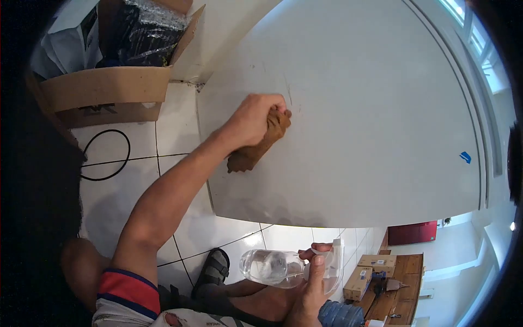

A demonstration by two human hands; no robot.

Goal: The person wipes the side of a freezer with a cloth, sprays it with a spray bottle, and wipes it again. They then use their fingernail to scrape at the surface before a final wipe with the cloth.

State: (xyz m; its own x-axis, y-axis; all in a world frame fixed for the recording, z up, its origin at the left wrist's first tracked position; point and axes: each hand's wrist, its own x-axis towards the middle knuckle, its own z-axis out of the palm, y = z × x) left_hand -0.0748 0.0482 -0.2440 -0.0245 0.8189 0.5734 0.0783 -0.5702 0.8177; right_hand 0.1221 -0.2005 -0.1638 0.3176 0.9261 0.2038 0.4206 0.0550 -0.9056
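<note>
My left hand (256, 120) is closed around a bunched brown cloth (259, 150), pressed against a large white panel (359, 120). Faint scratches and dark marks show on the panel near the fingers. Lower in view, my right hand (313, 272) grips a clear spray bottle (272, 267) by its neck. Some clear liquid seems to be inside it. The bottle's white spray head (338, 250) points away from its base, which is toward the left of the picture.
A cardboard box (109, 87) with plastic-wrapped dark items stands at upper left. A black cable loop (106, 155) lies on white floor tiles (177, 131). My sandalled foot (212, 270) is below. A wooden table (408, 283) with boxes and a blue water jug (340, 314) appear at lower right.
</note>
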